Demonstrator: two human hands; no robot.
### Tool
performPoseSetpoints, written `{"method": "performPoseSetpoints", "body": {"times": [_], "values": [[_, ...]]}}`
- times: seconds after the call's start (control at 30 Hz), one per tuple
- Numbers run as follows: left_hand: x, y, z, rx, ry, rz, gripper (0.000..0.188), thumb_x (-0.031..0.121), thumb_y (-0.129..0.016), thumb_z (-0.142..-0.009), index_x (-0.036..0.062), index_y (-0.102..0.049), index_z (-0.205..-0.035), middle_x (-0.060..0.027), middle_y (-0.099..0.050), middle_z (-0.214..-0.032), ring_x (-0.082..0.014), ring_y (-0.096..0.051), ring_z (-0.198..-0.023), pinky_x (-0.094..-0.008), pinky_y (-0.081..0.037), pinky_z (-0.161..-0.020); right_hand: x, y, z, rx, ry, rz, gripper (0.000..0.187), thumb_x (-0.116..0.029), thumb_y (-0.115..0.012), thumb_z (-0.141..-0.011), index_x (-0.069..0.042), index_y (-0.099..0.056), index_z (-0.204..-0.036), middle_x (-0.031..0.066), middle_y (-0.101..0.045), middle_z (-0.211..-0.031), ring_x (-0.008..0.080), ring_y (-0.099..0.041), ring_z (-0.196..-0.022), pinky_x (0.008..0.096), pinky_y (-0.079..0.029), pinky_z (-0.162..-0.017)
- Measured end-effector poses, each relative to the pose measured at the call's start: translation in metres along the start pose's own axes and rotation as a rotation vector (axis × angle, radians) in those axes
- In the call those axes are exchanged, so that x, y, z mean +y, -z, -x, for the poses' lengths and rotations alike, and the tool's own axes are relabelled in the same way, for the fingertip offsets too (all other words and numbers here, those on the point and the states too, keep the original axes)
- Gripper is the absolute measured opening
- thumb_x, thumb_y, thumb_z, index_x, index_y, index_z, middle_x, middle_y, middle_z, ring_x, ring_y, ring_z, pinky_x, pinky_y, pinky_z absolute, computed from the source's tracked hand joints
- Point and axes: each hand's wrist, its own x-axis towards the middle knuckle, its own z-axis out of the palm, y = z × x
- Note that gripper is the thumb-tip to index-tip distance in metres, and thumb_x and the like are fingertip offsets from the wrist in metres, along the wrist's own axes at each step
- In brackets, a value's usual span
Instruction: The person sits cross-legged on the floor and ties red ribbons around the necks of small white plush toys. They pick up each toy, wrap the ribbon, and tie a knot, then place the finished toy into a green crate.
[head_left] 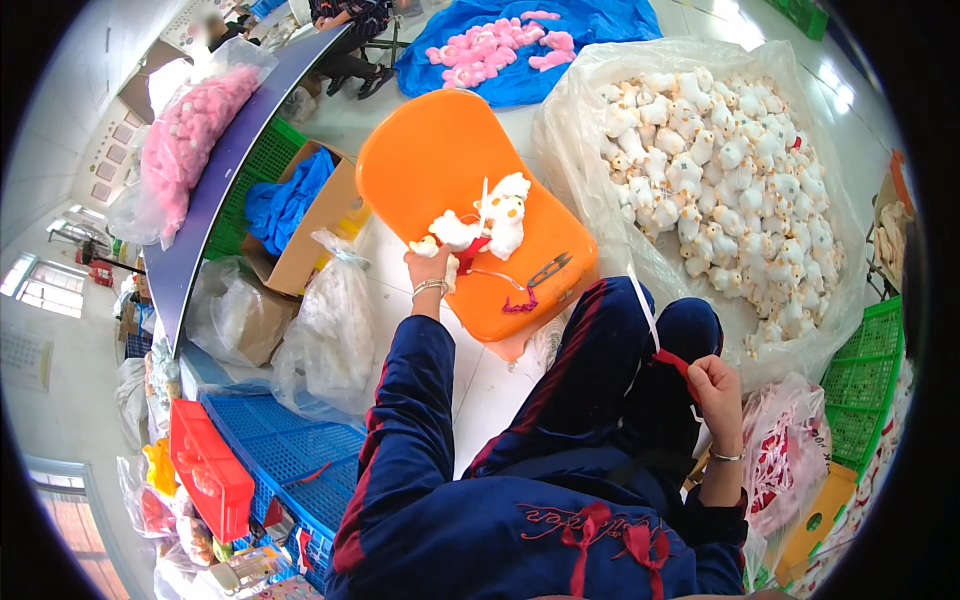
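On the orange plastic chair (pixel 430 140) in front of me lie a few small white plush toys (pixel 505 215) with yellow-orange patches. My left hand (pixel 430 268) is closed around a white and yellow plush toy (pixel 424 245) at the chair's left edge; the fingers partly hide it. Over my right knee, my right hand (pixel 718 390) pinches a red ribbon (pixel 672 360), from which a narrow white strip (pixel 641 302) runs upward. A bit of red fabric (pixel 472 250) shows among the toys. Beside them are dark thread snips (pixel 550 268) and a magenta cord (pixel 521 300).
A large clear bag (pixel 570 130) full of white plush toys stands at the right. Pink plush pieces (pixel 485 50) lie on a blue sheet behind the chair. To the left are a cardboard box (pixel 300 225), a blue crate (pixel 290 440) and a red bin (pixel 208 470). Someone sits at the back.
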Motion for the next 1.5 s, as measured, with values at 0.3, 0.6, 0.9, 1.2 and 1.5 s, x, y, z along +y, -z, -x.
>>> {"method": "performPoseSetpoints", "body": {"times": [0.3, 0.6, 0.9, 1.2, 1.5], "values": [[-0.003, 0.069, 0.057, -0.097, -0.133, 0.381, 0.053, 0.02, -0.079, -0.084, -0.0063, -0.056, -0.123, -0.016, -0.071, -0.111, -0.0233, -0.071, -0.097, -0.0366, -0.057, -0.084, -0.007, 0.017, 0.015, 0.078, 0.156, 0.123, 0.01, -0.009, -0.066, -0.099, -0.002, -0.063, -0.092, -0.0078, -0.053, -0.075, 0.0016, -0.046, -0.067, 0.0194, -0.036, -0.058], [0.107, 0.115, 0.331, -1.5, -0.822, 0.325, 0.066, 0.015, -0.087, -0.079, 0.0079, -0.05, -0.133, -0.0088, -0.058, -0.128, -0.0173, -0.058, -0.117, -0.0329, -0.049, -0.1, -0.027, -0.051, 0.034, -0.462, 0.412, 0.664, 0.014, -0.013, -0.074, -0.087, -0.004, -0.073, -0.098, 0.0158, -0.072, -0.087, 0.0311, -0.072, -0.08, 0.0395, -0.055, -0.074], [0.097, 0.093, 0.366, -1.421, -0.881, 0.544, 0.051, 0.007, -0.085, -0.078, 0.0108, -0.044, -0.109, -0.0164, -0.055, -0.134, -0.0317, -0.057, -0.119, -0.0383, -0.048, -0.1, -0.001, -0.055, 0.078, -0.293, 0.364, 0.315, 0.012, -0.011, -0.073, -0.087, -0.002, -0.067, -0.093, 0.0113, -0.064, -0.083, 0.0269, -0.065, -0.075, 0.0337, -0.05, -0.068], [0.069, 0.086, 0.37, -1.314, -0.97, 0.598, 0.057, 0.001, -0.087, -0.069, 0.0093, -0.048, -0.11, -0.0162, -0.056, -0.127, -0.0318, -0.059, -0.118, -0.0398, -0.049, -0.1, 0.0, -0.04, 0.092, -0.367, 0.461, 0.509, 0.011, -0.005, -0.061, -0.095, 0.0, -0.065, -0.103, 0.0157, -0.06, -0.093, 0.0355, -0.063, -0.087, 0.0394, -0.051, -0.075], [0.068, 0.098, 0.36, -1.375, -0.596, 0.272, 0.072, 0.011, -0.095, -0.066, 0.007, -0.05, -0.123, -0.0051, -0.058, -0.116, -0.0137, -0.06, -0.104, -0.0293, -0.051, -0.093, 0.001, -0.059, 0.099, -0.201, 0.492, 0.31, 0.011, -0.005, -0.066, -0.094, -0.002, -0.068, -0.105, 0.0126, -0.063, -0.094, 0.0294, -0.066, -0.082, 0.0356, -0.053, -0.073]]}}
